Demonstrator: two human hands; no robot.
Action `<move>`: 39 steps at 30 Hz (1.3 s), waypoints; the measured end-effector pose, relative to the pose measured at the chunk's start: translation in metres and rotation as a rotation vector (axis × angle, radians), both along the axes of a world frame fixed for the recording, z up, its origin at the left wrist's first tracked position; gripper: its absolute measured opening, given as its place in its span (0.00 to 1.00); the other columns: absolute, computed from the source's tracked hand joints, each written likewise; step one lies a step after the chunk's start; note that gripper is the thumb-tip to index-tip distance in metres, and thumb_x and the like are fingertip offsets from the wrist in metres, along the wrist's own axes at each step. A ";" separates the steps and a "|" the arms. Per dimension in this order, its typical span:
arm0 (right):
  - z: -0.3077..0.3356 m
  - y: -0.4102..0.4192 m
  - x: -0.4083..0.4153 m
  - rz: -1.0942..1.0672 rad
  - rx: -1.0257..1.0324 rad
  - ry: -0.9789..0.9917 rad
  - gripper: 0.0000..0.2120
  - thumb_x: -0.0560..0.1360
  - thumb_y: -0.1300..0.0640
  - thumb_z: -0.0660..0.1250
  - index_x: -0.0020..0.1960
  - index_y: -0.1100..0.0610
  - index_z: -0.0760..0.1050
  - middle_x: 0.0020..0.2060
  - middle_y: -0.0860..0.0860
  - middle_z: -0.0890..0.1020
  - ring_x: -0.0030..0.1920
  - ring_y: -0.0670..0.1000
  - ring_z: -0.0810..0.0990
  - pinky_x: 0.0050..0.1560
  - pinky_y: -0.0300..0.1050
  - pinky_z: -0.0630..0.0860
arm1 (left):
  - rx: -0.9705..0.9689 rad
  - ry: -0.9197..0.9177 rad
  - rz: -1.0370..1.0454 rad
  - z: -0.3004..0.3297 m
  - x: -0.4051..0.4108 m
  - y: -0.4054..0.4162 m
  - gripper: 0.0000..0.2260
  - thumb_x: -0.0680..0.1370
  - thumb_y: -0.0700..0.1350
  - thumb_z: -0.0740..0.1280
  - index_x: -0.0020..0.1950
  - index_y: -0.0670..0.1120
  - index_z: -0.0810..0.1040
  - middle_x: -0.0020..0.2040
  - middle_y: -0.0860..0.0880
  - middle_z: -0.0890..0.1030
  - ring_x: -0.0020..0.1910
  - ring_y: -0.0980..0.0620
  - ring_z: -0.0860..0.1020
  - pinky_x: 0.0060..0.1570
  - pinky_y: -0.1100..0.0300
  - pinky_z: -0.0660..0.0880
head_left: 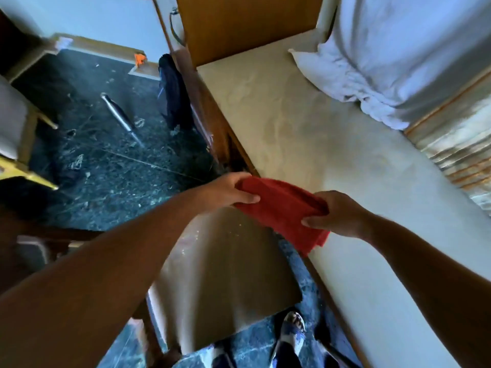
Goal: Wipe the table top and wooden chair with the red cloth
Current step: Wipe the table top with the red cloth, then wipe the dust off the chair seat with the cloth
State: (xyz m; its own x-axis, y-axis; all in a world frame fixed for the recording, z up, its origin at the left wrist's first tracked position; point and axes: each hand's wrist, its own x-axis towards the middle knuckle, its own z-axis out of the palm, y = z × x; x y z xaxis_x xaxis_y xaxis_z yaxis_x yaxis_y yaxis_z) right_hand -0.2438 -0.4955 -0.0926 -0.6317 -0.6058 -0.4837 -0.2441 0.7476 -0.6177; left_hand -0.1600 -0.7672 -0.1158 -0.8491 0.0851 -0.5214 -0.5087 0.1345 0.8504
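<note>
The red cloth [281, 211] is stretched between both hands, held in the air over the gap between chair and table. My left hand [231, 191] grips its left end. My right hand [337, 213] pinches its right end, and a loose corner hangs below that hand. The wooden chair [225, 282] stands directly below, its tan seat speckled with pale crumbs. The pale table top [305, 128] runs along the right side, its wooden edge next to the chair.
White crumpled fabric [393, 54] lies on the table's far right, beside a striped curtain [457, 144]. A wooden panel [239, 25] stands at the table's far end. On the dark marble floor [106, 168] lie a metal rod [119, 118], a dark bag [172, 94] and scattered debris. My sandalled foot [292, 330] is below.
</note>
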 end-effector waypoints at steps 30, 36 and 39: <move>-0.400 -0.177 0.094 0.156 0.274 0.621 0.46 0.73 0.31 0.55 0.79 0.60 0.47 0.78 0.64 0.52 0.77 0.65 0.51 0.75 0.60 0.51 | -1.273 -0.042 0.182 -0.419 0.186 -0.179 0.37 0.77 0.67 0.53 0.80 0.46 0.59 0.79 0.35 0.60 0.77 0.34 0.58 0.75 0.41 0.51; -0.413 -0.186 0.069 0.006 0.128 0.689 0.27 0.80 0.46 0.52 0.76 0.57 0.60 0.76 0.57 0.62 0.76 0.61 0.59 0.72 0.63 0.60 | -1.289 0.022 0.230 -0.425 0.188 -0.177 0.35 0.77 0.64 0.52 0.80 0.46 0.59 0.79 0.37 0.59 0.77 0.35 0.58 0.76 0.41 0.51; -0.412 -0.225 0.033 -0.114 0.079 0.666 0.26 0.81 0.45 0.52 0.75 0.55 0.64 0.75 0.54 0.67 0.75 0.58 0.62 0.71 0.63 0.63 | -1.291 0.033 0.226 -0.430 0.189 -0.175 0.35 0.77 0.63 0.51 0.80 0.46 0.57 0.79 0.38 0.59 0.77 0.35 0.58 0.76 0.41 0.50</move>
